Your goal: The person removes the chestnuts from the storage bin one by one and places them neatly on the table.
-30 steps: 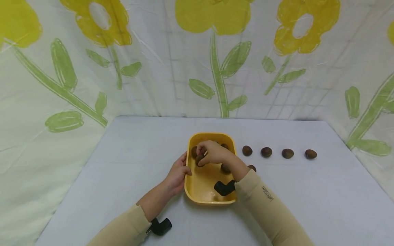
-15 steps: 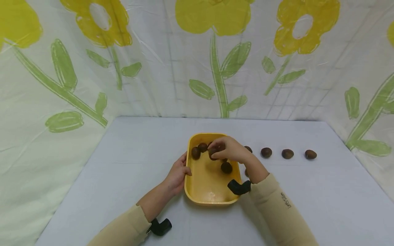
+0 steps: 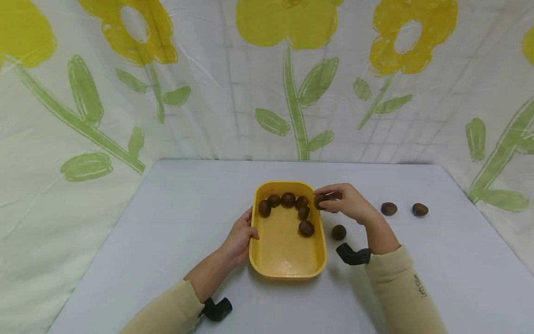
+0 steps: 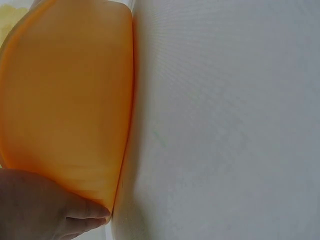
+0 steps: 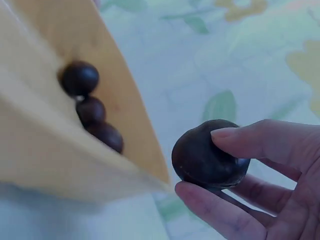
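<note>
In the head view a yellow plastic tray (image 3: 288, 260) stands on the table, tipped a little, with several brown chestnuts (image 3: 288, 200) along its far and right sides. My left hand (image 3: 238, 236) grips its left wall, thumb over the rim; the left wrist view shows those fingers against the orange-looking outside (image 4: 70, 90). Between thumb and fingers my right hand (image 3: 348, 202) pinches another chestnut (image 5: 210, 155), at the tray's right rim. Seen from the right wrist, this chestnut is outside the wall, while chestnuts (image 5: 81, 78) lie inside.
Right of the tray lies a single chestnut (image 3: 339, 232). Farther right, a row of loose chestnuts (image 3: 389, 208) runs along the table, partly hidden behind my right hand. A white sheet (image 3: 217, 116) with painted flowers hangs beyond the table's back edge.
My right hand has carried its chestnut rightward, from the tray's back left to its right rim. More chestnuts in the tray now show. The left hand keeps its grip.
</note>
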`<state>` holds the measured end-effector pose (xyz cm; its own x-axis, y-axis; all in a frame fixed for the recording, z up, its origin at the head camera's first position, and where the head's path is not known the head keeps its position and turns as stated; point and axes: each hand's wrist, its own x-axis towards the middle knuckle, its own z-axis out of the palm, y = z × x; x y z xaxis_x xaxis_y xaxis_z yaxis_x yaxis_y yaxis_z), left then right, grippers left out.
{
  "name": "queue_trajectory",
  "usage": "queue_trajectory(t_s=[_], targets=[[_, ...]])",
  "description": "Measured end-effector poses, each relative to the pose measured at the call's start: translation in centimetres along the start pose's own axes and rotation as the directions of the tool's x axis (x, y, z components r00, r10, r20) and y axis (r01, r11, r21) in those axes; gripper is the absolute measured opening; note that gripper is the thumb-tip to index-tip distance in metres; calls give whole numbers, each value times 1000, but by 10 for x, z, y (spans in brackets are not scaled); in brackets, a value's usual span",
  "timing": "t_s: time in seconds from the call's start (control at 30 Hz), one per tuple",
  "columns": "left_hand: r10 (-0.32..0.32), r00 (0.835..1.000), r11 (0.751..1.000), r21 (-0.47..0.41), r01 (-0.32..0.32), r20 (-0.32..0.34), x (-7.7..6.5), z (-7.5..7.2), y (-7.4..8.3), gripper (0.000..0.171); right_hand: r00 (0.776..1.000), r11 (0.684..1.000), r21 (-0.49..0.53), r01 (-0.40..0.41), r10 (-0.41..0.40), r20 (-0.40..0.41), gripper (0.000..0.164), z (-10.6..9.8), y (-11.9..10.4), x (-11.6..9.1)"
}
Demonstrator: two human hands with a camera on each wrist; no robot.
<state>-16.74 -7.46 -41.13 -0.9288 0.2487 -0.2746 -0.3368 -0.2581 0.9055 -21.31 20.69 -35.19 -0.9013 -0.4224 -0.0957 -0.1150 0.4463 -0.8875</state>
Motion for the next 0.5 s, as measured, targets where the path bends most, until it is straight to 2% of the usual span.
queue_trajectory(t_s=[0.27,0.5], targets=[[-1,1000,1000,5,1,2,1,-1,-1,87,995,998,-48,-47,43,-92,39,-21,11,-18],[0,1000,1000,13,0,0,0,-1,-1,87,987,997,-28,-71,66,-150,41,-29,23,-33]])
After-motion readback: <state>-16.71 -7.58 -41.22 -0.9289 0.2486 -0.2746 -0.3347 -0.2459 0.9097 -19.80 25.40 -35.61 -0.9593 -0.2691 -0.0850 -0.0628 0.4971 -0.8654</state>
